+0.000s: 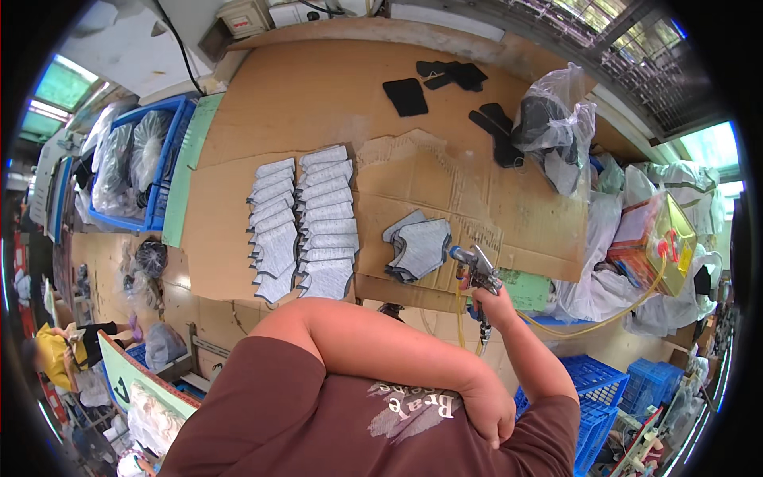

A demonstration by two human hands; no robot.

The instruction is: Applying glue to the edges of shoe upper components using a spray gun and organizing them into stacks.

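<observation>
My right hand (494, 307) grips the handle of a metal spray gun (482, 272), with thin yellow hoses on it. The gun's blue-tipped nozzle points left at a small pile of grey fabric pieces with dark edges (421, 246), close by but apart from it. My left arm lies across my body. My left hand (489, 412) rests against my right side with its fingers curled in; whatever they may hold is hidden. To the left, two overlapping columns of the same grey pieces (328, 230) lie on the cardboard-covered table (294, 95).
Black fabric pieces (405, 97) and a clear plastic bag (554, 131) are at the back right. A yellow hose (620, 306) runs right to a yellowish container (656, 238). Blue crates stand at the left (143, 219) and lower right (592, 381). Another person is at far left.
</observation>
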